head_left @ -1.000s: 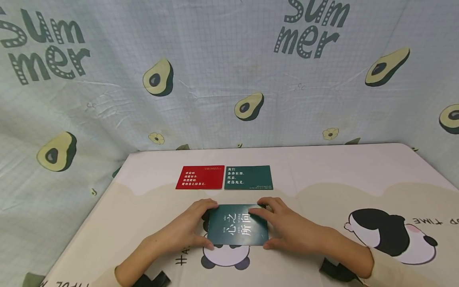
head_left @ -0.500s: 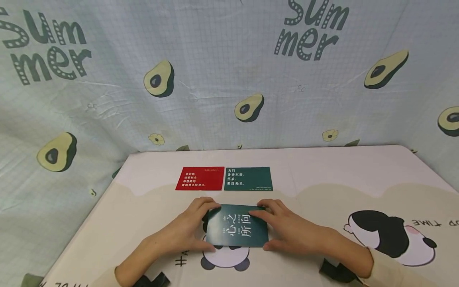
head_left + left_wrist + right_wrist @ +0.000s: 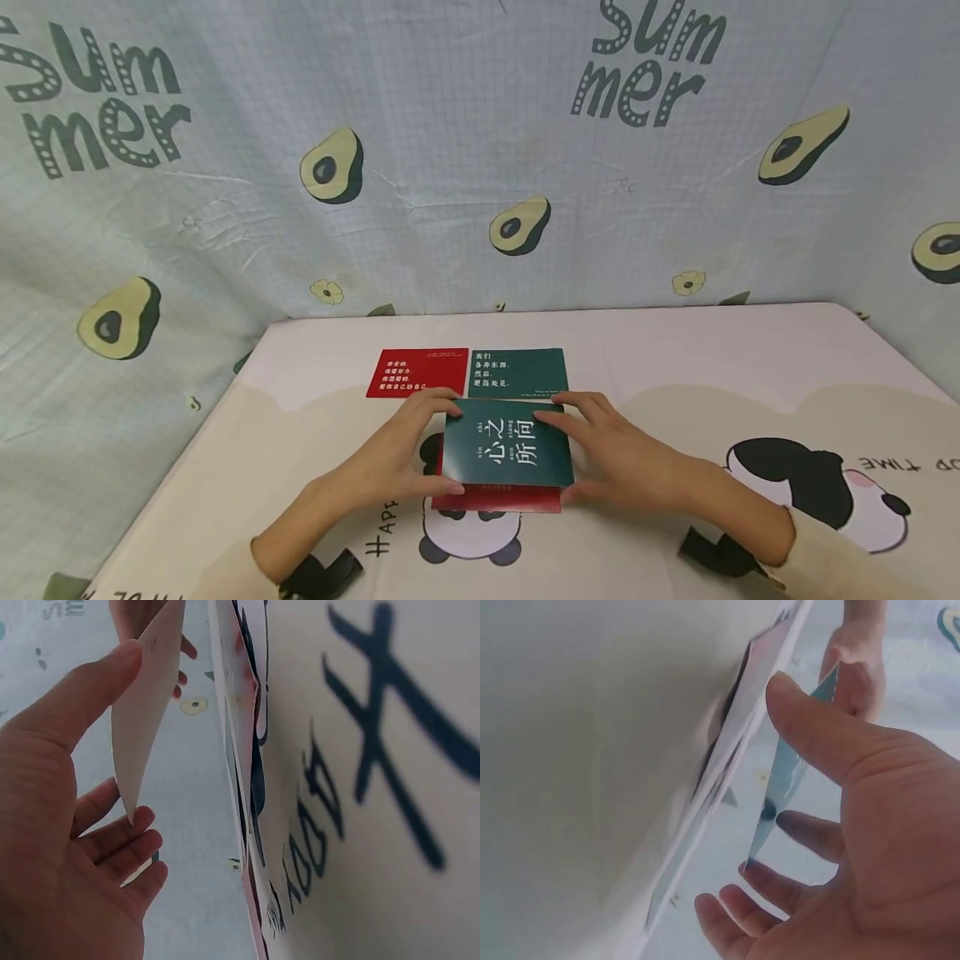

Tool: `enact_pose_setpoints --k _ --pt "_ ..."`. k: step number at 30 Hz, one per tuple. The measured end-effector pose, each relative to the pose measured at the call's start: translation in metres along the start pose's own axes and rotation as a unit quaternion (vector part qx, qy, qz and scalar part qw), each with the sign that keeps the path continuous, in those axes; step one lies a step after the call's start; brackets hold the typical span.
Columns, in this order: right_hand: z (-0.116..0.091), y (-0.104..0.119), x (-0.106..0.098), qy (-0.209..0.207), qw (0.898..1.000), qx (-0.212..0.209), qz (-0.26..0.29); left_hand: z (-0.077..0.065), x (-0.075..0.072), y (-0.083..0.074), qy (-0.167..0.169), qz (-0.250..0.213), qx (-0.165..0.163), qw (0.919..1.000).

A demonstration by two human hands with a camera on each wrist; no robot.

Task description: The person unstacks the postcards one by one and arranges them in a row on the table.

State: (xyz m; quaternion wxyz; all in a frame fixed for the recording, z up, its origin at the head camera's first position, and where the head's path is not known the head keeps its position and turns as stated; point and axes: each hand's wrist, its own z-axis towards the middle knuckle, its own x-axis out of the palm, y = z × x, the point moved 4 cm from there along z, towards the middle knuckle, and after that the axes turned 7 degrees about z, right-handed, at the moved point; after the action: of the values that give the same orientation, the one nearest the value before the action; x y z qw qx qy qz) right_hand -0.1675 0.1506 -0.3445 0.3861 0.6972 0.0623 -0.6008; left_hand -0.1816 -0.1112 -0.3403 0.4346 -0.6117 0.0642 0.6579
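Observation:
A dark green card (image 3: 506, 443) with white Chinese characters is held between both hands, raised off the table. My left hand (image 3: 386, 467) pinches its left edge, thumb at the near corner and fingers at the far one. On the opposite edge, my right hand (image 3: 637, 458) grips it the same way, its index finger lying over the top face. Beneath it a red card (image 3: 495, 499) lies on the table, mostly covered in the head view. The left wrist view shows the held card's pale underside (image 3: 154, 712), well apart from the tabletop.
Farther back, a red card (image 3: 412, 371) and a green card (image 3: 517, 372) lie side by side, both with white text. The pale table cover (image 3: 637, 358) carries panda drawings and lettering. Behind the table hangs an avocado-print curtain (image 3: 427, 167).
Both hands have lifted the green card up and slightly away, to the right, uncovering part of a red card beneath. The two cards at the back have stayed put.

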Motion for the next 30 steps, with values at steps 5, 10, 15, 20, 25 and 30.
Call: enact_pose_setpoints --k 5,10,15,20,25,30 --pt "0.000 -0.006 -0.009 -0.015 1.000 0.002 0.012 0.008 -0.001 -0.004 -0.001 0.015 -0.009 0.9998" --pt "-0.002 -0.017 -0.018 -0.016 0.999 0.003 0.032 0.018 0.002 -0.008 -0.005 0.033 -0.008 0.9994" --pt "-0.004 -0.032 -0.030 -0.017 0.999 -0.008 0.041 0.031 0.005 -0.011 -0.015 0.038 -0.009 0.9991" --pt "-0.007 -0.046 -0.043 -0.036 0.998 -0.047 0.038 0.047 0.008 -0.015 -0.015 0.038 -0.025 0.9989" --pt "-0.009 -0.059 -0.054 -0.047 0.996 -0.070 0.041 0.062 0.009 -0.021 -0.023 0.052 -0.021 0.9981" --pt "-0.010 -0.075 -0.065 -0.055 0.995 -0.071 0.049 0.079 0.013 -0.025 -0.030 0.072 -0.010 0.9969"
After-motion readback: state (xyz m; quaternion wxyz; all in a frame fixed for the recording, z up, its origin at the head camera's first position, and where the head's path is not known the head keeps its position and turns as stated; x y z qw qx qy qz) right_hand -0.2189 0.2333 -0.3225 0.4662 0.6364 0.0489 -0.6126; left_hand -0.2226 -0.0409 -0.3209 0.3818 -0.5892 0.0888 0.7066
